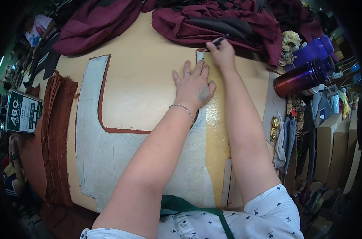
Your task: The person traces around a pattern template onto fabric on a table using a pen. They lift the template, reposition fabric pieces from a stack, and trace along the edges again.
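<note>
My left hand (193,85) lies palm down with spread fingers on the right arm of a large U-shaped, grey-white pattern piece (149,155). Reddish-brown material (125,130) shows along the pattern's inner edge, under it. Just beyond, at the top of that arm, my right hand (223,57) is closed around a dark pen (221,39). The pen's lower tip is hard to make out. A glossy yellow strip (215,119) runs alongside the pattern, partly under my right arm.
Maroon cloth (213,24) is heaped along the far edge. Reddish-brown strips (58,139) and a green ABC can (24,111) stand at left. A purple-red bottle (296,79), a gold watch (274,128) and cardboard pieces (328,147) are at right. Another person's arm (15,159) shows far left.
</note>
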Available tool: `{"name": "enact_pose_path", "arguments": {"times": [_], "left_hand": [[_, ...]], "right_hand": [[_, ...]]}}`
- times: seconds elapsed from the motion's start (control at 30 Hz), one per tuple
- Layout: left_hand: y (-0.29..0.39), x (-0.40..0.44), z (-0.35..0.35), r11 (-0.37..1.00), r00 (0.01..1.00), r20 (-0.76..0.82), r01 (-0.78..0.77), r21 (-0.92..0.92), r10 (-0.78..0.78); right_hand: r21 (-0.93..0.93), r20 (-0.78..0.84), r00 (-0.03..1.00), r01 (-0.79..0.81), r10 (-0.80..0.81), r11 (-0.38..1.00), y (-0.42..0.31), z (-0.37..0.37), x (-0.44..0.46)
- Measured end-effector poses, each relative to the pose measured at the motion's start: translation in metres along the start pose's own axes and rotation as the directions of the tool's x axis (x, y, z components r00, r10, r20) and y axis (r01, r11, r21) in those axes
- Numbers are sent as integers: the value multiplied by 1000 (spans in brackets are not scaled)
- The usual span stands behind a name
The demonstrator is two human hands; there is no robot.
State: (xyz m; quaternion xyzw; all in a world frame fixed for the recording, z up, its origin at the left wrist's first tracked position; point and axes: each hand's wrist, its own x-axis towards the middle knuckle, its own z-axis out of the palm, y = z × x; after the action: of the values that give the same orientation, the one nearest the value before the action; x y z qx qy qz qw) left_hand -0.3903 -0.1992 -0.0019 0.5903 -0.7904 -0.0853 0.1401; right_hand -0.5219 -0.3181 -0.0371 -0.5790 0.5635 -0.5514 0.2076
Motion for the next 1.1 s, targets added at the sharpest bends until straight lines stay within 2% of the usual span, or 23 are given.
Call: {"name": "enact_pose_path", "arguments": {"times": [0.03, 0.1, 0.13, 0.23, 0.3, 0.33, 0.37, 0.4, 0.47, 0.5, 0.53, 0.57, 0.6, 0.63, 0.67, 0.7, 0.77, 0.87, 0.9, 0.97, 1.0, 1.07, 1.1], "left_hand": [[-1, 0, 0, 1000, 1000, -1, 3, -7, -3], [0, 2, 0, 1000, 1000, 0, 4, -19, -4], [-1, 2, 0, 1000, 1000, 2, 5, -24, -5], [2, 3, 1, 998, 999, 26, -21, -67, 23], [-9, 4, -1, 986, 999, 42, -11, -163, 18], [-11, 7, 0, 969, 998, 52, -4, -248, 18], [-21, 6, -5, 944, 998, 59, -1, -331, 21], [-37, -1, -13, 804, 999, 45, 32, -594, -7], [-66, -34, -29, 317, 999, 28, 40, -948, -43], [-82, -66, -44, 332, 991, -4, 40, -942, -130], [-101, -106, -63, 349, 977, -31, 46, -936, -212], [-121, -149, -84, 427, 951, -10, 130, -895, -309], [-155, -192, -82, 525, 920, -163, 52, -850, -356], [-176, -238, -102, 714, 872, -279, 108, -692, -402], [-209, -280, -105, 804, 832, -362, 158, -573, -421], [-225, -317, -115, 813, 753, -414, 269, -516, -512], [-235, -367, -141, 775, 692, -367, 472, -420, -621], [-255, -397, -134, 633, 679, -175, 516, -577, -713], [-260, -398, -127, 639, 692, -178, 493, -590, -700], [-253, -392, -114, 641, 713, -183, 449, -623, -677], [-249, -389, -112, 704, 711, -242, 473, -531, -660], [-238, -384, -111, 783, 704, -346, 524, -334, -620], [-237, -384, -112, 777, 704, -332, 536, -331, -628]], "right_hand": [[-173, -66, 998, 8, -20, 985, -3, -13, 1], [-147, -110, 987, -129, 113, 981, -2, -37, 1], [-297, -168, 983, -124, 76, 947, -13, -47, -4], [-33, -204, 978, 44, -50, 999, 3, -72, -7], [139, -181, 981, -50, 75, 989, -84, -89, -50], [313, -131, 983, -79, 125, 947, -79, -100, -63], [331, -90, 979, -144, 183, 933, -85, -116, -85], [366, -107, 970, -167, 220, 916, -93, -129, -110], [428, -47, 953, -253, 300, 868, -106, -160, -164], [363, 23, 910, -394, 414, 845, -104, -183, -191], [425, 39, 904, -402, 427, 811, -88, -202, -218], [336, -10, 849, -495, 529, 801, -107, -212, -242], [187, 3, 818, -566, 575, 803, -117, -226, -264], [123, 87, 786, -618, 612, 776, -115, -244, -286], [28, 81, 765, -643, 639, 766, -119, -250, -306], [-63, 74, 747, -657, 660, 751, -122, -250, -320], [-239, 123, 858, -462, 498, 854, -123, -232, -336], [-422, 206, 923, -216, 325, 881, -147, -199, -337], [-470, 230, 931, -148, 283, 870, -156, -190, -334], [-533, 224, 952, -58, 207, 844, -165, -176, -337], [-566, 229, 959, -7, 165, 824, -167, -171, -338], [-589, 204, 953, -63, 223, 806, -174, -166, -341], [-602, 194, 947, -89, 254, 794, -176, -165, -344]]}}
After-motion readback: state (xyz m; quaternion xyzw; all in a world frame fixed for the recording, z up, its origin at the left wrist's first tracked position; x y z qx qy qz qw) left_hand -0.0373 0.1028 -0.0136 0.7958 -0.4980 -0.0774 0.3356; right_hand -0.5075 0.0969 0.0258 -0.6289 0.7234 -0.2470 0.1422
